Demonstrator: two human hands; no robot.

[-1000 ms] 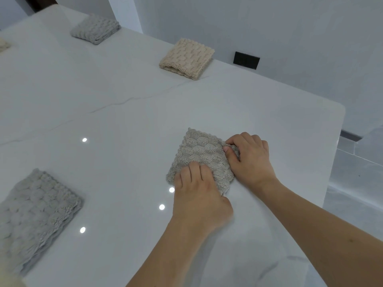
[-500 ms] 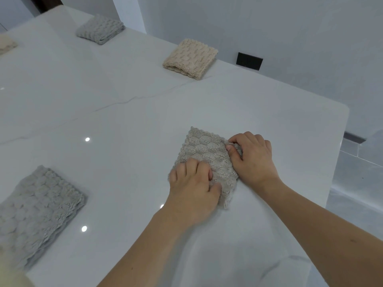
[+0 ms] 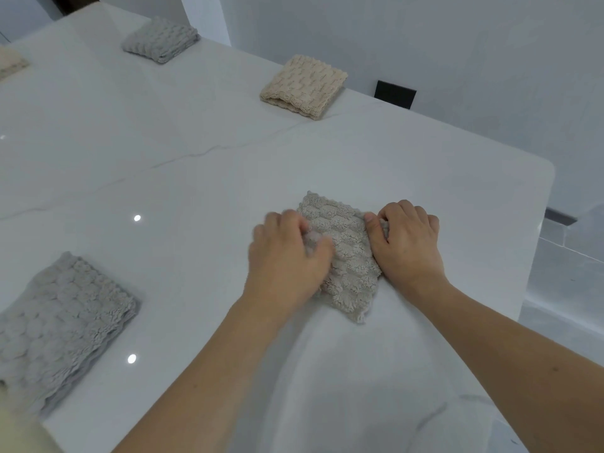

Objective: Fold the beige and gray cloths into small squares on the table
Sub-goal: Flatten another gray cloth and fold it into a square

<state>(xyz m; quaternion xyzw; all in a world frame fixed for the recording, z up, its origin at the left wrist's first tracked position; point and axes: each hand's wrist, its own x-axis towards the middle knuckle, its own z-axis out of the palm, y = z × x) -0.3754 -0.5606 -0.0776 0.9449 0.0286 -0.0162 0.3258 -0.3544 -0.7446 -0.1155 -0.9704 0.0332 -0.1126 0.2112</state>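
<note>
A small folded gray-beige cloth lies on the white table, right of centre. My left hand grips its left edge with curled fingers, blurred by motion. My right hand pinches the cloth's right edge between thumb and curled fingers. A folded gray cloth lies at the near left. A folded beige cloth sits at the far edge, and another folded gray cloth lies at the far left.
The table's right edge and rounded corner are close to my right hand. A black wall plate is behind the table. A beige cloth's edge shows at the far left. A pale blurred shape fills the bottom-left corner.
My left hand has slid from the cloth's near edge to its left side and curled onto it. My right hand has kept its pinch on the right edge.
</note>
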